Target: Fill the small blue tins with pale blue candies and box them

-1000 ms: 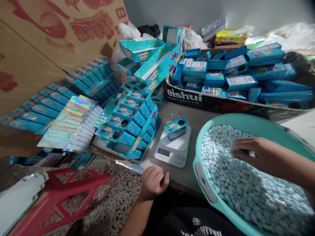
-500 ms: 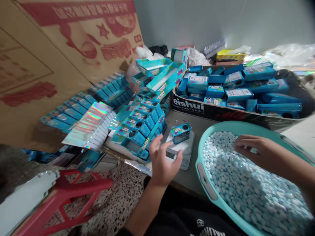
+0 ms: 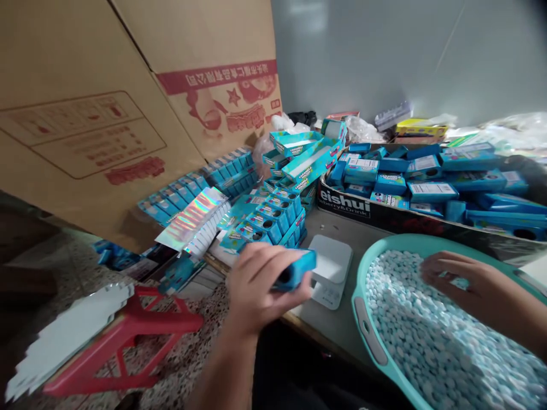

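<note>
My left hand [image 3: 258,287] grips a small blue candy box [image 3: 302,265], fingers over the top and thumb below. The box is tilted, and a dark round window shows on it. Just beyond it on the table lies a white digital scale [image 3: 331,262] with nothing on its plate. My right hand [image 3: 468,280] hovers low over pale blue and white candies [image 3: 414,319] in a turquoise basin [image 3: 362,279]. Its fingers are bent together toward the thumb; what they hold, if anything, is hidden. Left of the scale, a display tray [image 3: 296,230] holds a row of similar boxes.
A black carton [image 3: 384,219] full of blue boxes stands behind the basin. Empty display trays [image 3: 311,165] are stacked at the back. A large brown cardboard box [image 3: 141,131] rises at left. Below it, a red stool [image 3: 128,336] stands on the speckled floor.
My left hand has closed on the candy box and lifted it off the scale, toward me and left. My right hand stays over the candies. The view has shifted upward and left.
</note>
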Demonstrator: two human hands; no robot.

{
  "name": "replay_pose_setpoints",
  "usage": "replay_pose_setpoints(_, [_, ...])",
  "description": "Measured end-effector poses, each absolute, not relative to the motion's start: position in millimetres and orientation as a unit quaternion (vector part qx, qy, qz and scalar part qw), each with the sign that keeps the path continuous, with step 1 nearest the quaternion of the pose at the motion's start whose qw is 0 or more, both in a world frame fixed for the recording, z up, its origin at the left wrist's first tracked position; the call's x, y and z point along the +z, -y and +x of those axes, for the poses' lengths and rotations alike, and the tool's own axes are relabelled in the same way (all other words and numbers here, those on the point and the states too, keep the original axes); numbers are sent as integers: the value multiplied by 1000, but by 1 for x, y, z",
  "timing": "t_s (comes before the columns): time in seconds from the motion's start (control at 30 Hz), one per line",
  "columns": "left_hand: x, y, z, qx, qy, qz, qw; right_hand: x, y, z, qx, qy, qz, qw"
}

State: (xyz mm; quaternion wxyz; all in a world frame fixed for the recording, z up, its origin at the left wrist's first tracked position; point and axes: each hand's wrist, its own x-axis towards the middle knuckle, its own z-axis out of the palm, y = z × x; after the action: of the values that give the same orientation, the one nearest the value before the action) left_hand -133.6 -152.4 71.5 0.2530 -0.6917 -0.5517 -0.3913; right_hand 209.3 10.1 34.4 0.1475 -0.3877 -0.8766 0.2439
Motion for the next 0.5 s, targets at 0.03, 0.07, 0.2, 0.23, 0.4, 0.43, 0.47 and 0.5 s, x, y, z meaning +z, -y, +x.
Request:
replay_pose_setpoints(0.03, [82, 166, -150, -367, 531, -697, 312, 35, -10, 209, 246, 877, -386, 146])
replay_pose_setpoints(0.07, [91, 176, -166, -331, 511, -706, 361, 36, -9, 209, 249, 876, -386, 145])
replay_pose_setpoints(0.2, [103, 181, -215, -225, 467, -745, 419, 33, -8, 206, 258, 873, -388, 143])
replay_pose_setpoints(0.23, [104, 178, -221, -223, 466, -756, 402, 32, -8, 205, 260, 873, -386, 143])
replay_pose_setpoints(0.4, [103, 184, -227, -205, 453, -793, 352, 28, -11, 205, 268, 867, -396, 139])
replay_pose_setpoints(0.43, [101, 189, -228, -201, 452, -795, 351, 27, -11, 206, 269, 865, -401, 137])
replay_pose_setpoints(0.47, [98, 193, -228, -200, 454, -795, 349, 27, -12, 207, 271, 864, -404, 134])
replay_pose_setpoints(0.5, [93, 197, -229, -202, 457, -793, 349, 28, -13, 207, 273, 863, -405, 127])
